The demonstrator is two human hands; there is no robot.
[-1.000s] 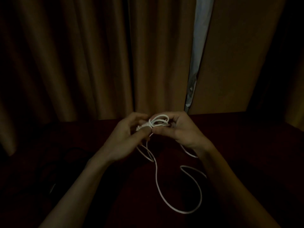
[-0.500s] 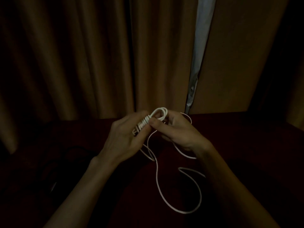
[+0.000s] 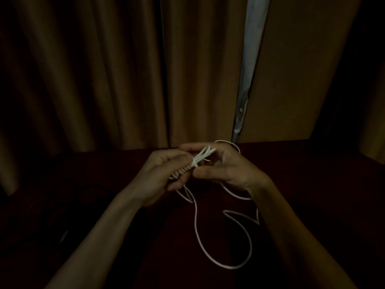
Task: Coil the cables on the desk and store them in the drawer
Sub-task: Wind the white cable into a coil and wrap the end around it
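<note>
A thin white cable [image 3: 196, 226] is partly wound into a small tight bundle [image 3: 188, 166] above the dark red desk [image 3: 291, 174]. My left hand [image 3: 160, 176] grips the wrapped end of the bundle. My right hand [image 3: 225, 165] holds the cable at the bundle's looped end, with a strand running over its fingers. The loose rest of the cable hangs down and lies in a long loop on the desk between my forearms. No drawer is in view.
Brown curtains [image 3: 104, 69] hang right behind the desk, with a pale gap [image 3: 248, 69] between them. A dark cable or object [image 3: 68, 205] lies dimly on the desk at the left. The scene is very dark.
My right hand has carried the free strand round the bundle's end and now holds it further right. The slack loop on the desk has shifted a little.
</note>
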